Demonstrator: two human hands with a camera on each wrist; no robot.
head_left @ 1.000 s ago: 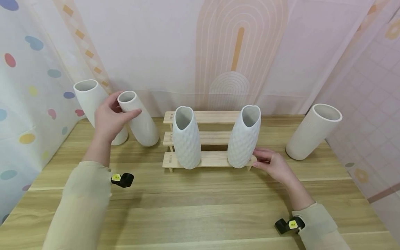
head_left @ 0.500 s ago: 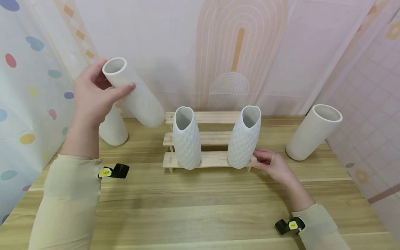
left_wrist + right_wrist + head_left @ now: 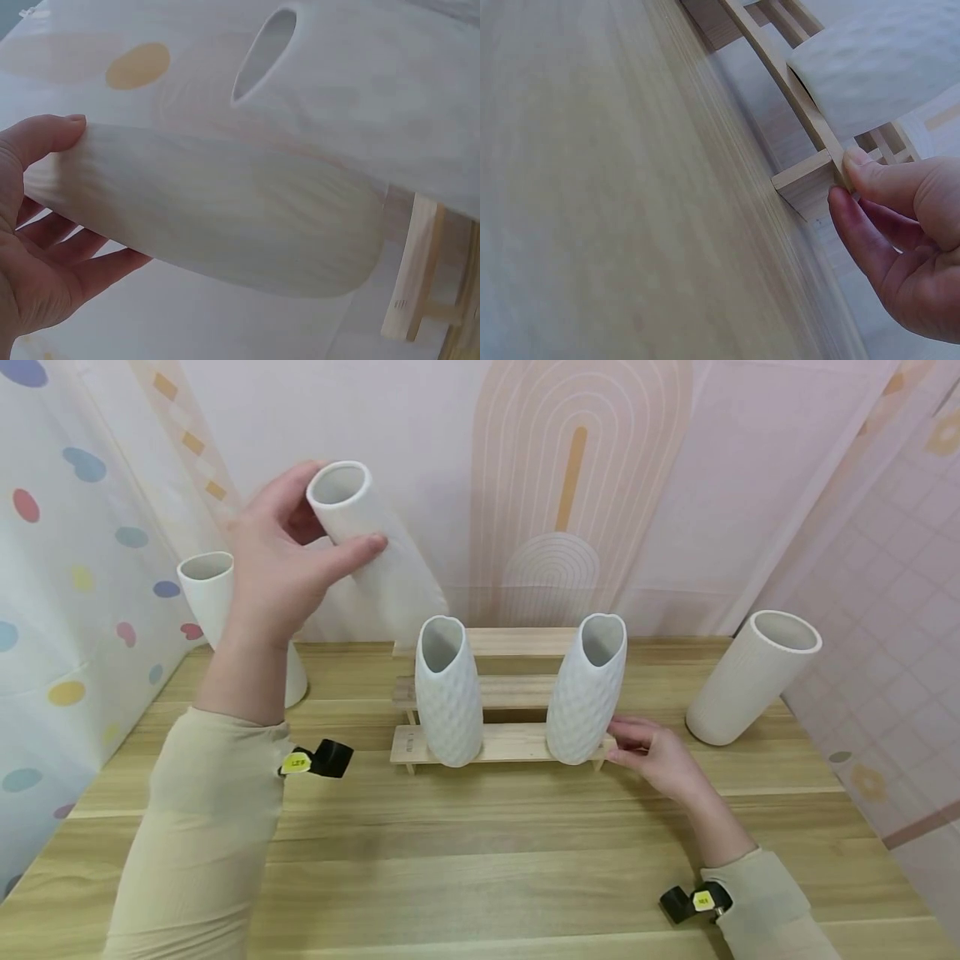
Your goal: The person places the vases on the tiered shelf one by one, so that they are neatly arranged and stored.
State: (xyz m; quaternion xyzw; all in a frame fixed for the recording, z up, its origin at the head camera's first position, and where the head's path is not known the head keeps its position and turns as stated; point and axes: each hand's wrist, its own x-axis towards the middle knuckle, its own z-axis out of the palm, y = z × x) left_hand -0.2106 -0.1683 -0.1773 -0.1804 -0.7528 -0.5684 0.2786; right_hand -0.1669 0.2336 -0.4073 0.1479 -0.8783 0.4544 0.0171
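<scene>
High at the left of the head view, my left hand (image 3: 281, 556) grips a white vase (image 3: 401, 577) near its rim. The vase tilts, its base over the left end of the wooden stepped rack (image 3: 517, 642); the left wrist view shows this vase (image 3: 217, 210) with thumb above and fingers below. My right hand (image 3: 663, 760) pinches the right end of the rack's lowest step (image 3: 821, 135) between thumb and fingers. Two white textured vases stand on that step, one at the left (image 3: 450, 718) and one at the right (image 3: 585, 718), close to my right hand.
Another white vase (image 3: 206, 602) stands on the table at the left, partly behind my left forearm. A ribbed white vase (image 3: 750, 685) stands at the right. The wooden table (image 3: 465, 860) meets a patterned curtain (image 3: 375, 410) at the back.
My left hand has lifted the vase off the table, raised it, and carried it right to the rack's upper left end. My right hand stays in place on the rack.
</scene>
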